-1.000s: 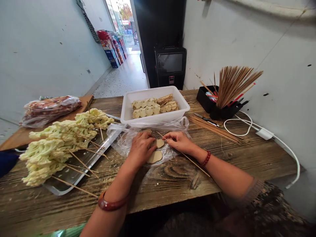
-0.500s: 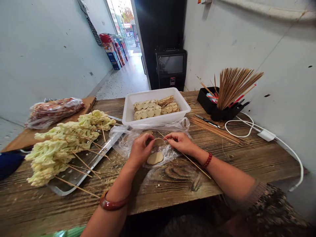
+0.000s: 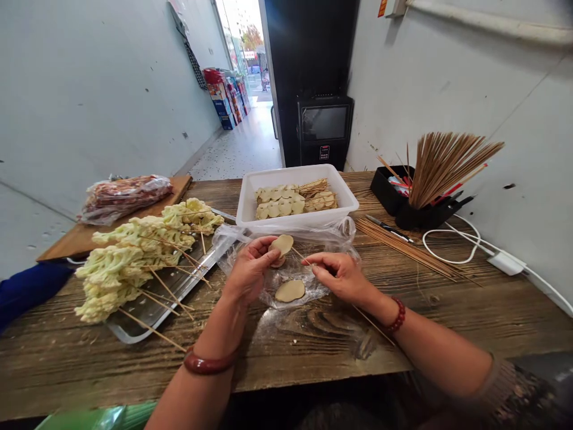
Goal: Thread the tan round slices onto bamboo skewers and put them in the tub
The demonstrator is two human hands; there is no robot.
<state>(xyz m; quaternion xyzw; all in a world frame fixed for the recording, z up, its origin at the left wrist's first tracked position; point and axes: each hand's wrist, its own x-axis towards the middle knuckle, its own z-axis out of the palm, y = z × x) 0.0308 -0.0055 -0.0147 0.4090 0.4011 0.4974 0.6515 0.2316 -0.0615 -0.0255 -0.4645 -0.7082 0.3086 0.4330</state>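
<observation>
Between thumb and fingers, my left hand pinches a thin, pale oval slice and holds it up at an angle. My right hand is closed on a thin bamboo skewer, which runs under the palm toward the table's front edge. The skewer's tip points at the slice's right edge; whether it touches is unclear. Below the hands, another pale oval slice lies on a crumpled clear plastic bag. Behind the bag, a white plastic tub holds several skewered pale slices.
Cauliflower pieces on skewers lie over a metal tray at left. Behind them, a bagged reddish bundle rests on a wooden board. Loose skewers, a black holder full of skewers and a white cable are at right.
My left hand has turned and lifted the slice, so its flat face now shows. My right hand has drawn slightly away with the skewer. The whole view has shifted, moving the scene rightward.
</observation>
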